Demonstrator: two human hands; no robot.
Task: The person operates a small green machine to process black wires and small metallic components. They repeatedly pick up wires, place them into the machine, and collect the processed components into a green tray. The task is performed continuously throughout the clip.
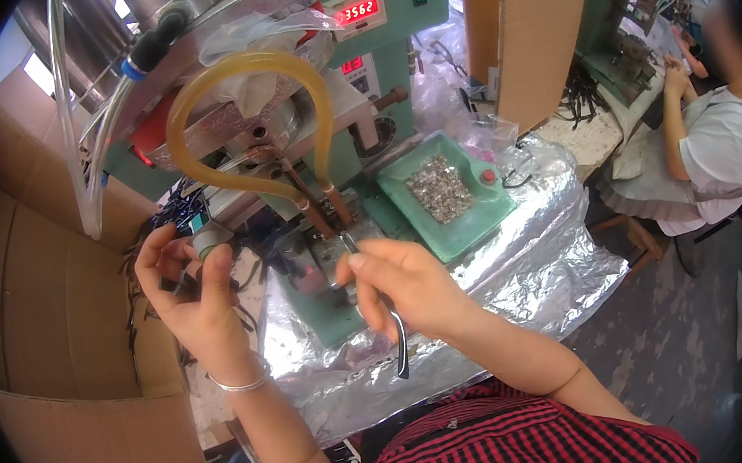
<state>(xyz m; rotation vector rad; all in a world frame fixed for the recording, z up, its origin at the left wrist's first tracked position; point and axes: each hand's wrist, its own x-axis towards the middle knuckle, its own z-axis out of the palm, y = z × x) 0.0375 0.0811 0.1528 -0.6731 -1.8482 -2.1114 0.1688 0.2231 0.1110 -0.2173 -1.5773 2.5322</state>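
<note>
My right hand (404,282) pinches slim metal tweezers (401,347), with the tip up by the machine's work area (335,236). Two copper-coloured leads (338,208) come down there from a looped amber hose (319,100). Whatever small part may be at the tweezer tip is too small to make out. To the left, my left hand (200,297) is raised with curled fingers around a short grey cylindrical piece (210,240). Small dark pieces (177,283) show between its lower fingers; their kind is unclear.
A green tray (488,214) of small shiny metal parts (439,189) stands right of the green machine (405,8). Crinkled foil (520,251) covers the bench. Cardboard (58,294) walls the left; another cardboard panel (540,29) rises behind. Someone in a white top (717,137) sits at right.
</note>
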